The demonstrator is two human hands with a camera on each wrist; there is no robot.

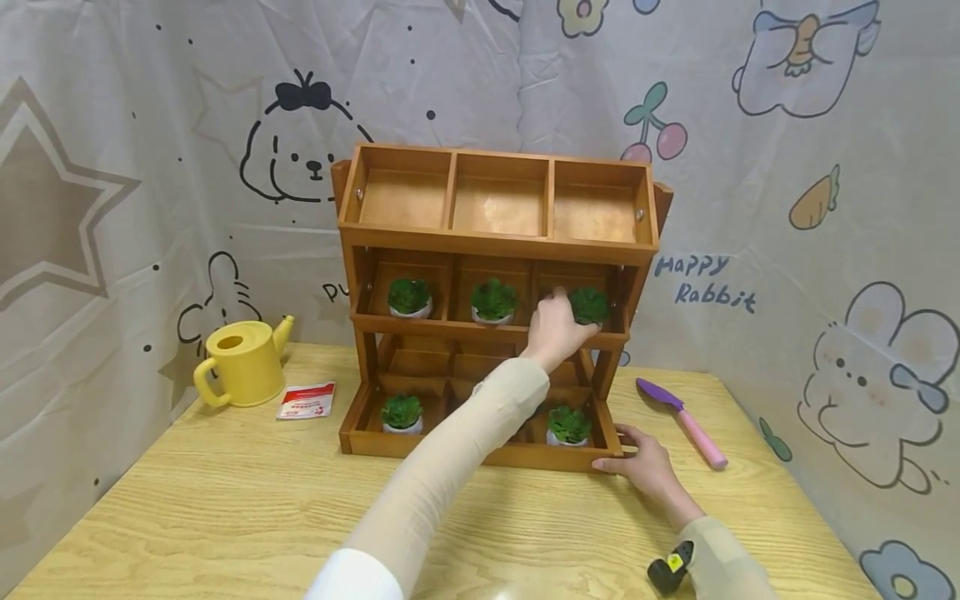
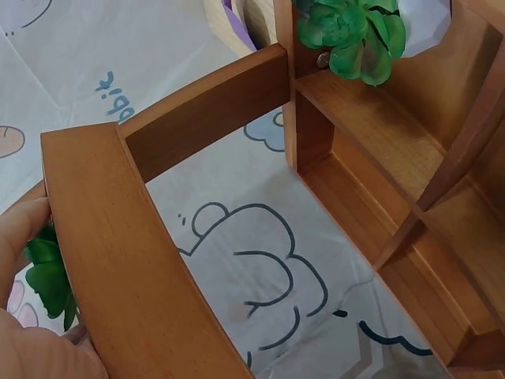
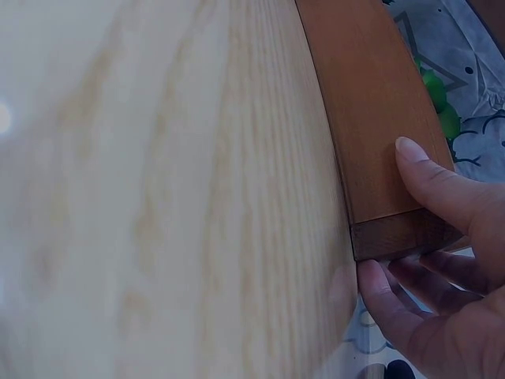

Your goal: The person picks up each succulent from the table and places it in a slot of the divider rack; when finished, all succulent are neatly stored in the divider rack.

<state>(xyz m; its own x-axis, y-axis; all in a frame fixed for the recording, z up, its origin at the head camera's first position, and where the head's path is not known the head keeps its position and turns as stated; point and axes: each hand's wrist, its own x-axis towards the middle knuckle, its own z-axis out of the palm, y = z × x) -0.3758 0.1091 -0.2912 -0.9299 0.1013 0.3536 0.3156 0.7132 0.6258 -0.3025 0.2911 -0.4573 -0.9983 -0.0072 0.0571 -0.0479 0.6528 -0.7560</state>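
My left hand (image 1: 557, 327) reaches into the right compartment of the middle tier of a brown wooden plant stand (image 1: 495, 242). Its fingers and thumb hold a small potted succulent (image 1: 588, 306); in the left wrist view the stand's front board hides most of the pot. Low on the right, my right hand (image 1: 647, 462) grips the front corner of the bottom tier, thumb on the front board (image 3: 379, 118) and fingers round the end. Two more succulents in white pots, one left (image 1: 409, 297) and one centre (image 1: 493, 301), sit in the middle tier.
The bottom tier holds a succulent at left (image 1: 402, 413) and another at right (image 1: 567, 425). Left of the stand are a yellow watering can (image 1: 247, 367) and a red-and-white packet (image 1: 306, 401). A purple trowel with a pink handle (image 1: 701, 437) lies at right. Printed cloth hangs behind.
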